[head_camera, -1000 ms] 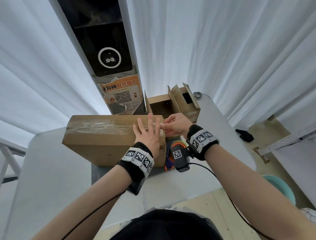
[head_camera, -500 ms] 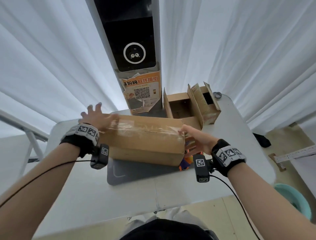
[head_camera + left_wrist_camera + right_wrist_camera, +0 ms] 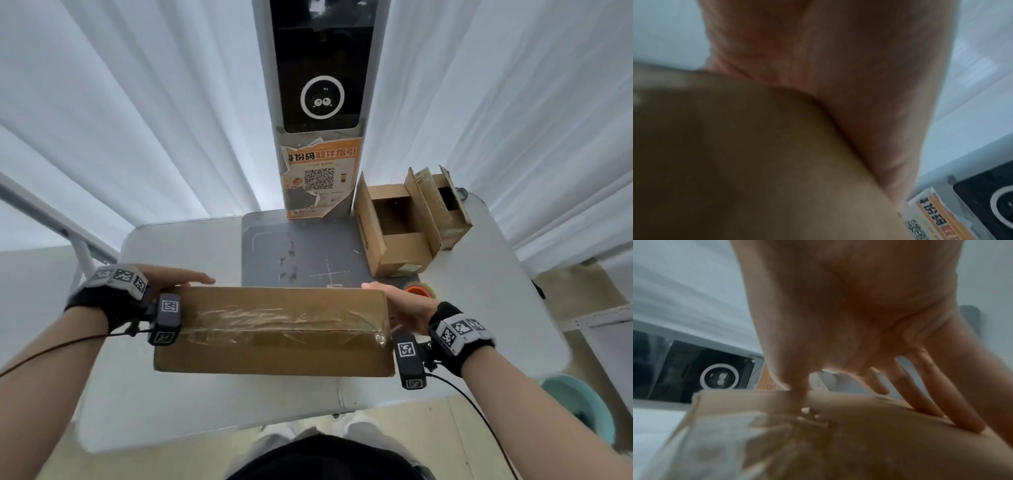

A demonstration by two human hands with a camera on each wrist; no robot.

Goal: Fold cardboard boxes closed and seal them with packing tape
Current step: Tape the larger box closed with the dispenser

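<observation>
A long brown cardboard box, its top seam covered with clear packing tape, is held off the white table between my two hands. My left hand lies flat against the box's left end, with a finger stretched along the far top edge; the left wrist view shows the palm against blurred cardboard. My right hand presses the right end. In the right wrist view its straight fingers lie on the box, with the thumb at the top edge. An orange tape roll peeks out behind the right hand.
A grey mat lies on the table beyond the box. Two open cardboard boxes stand at the back right. A tall kiosk with an orange QR poster rises behind. White curtains surround. A teal bin sits on the floor to the right.
The hands went from the box's right end to its two ends, the left moving across. The box has come off the mat, toward me.
</observation>
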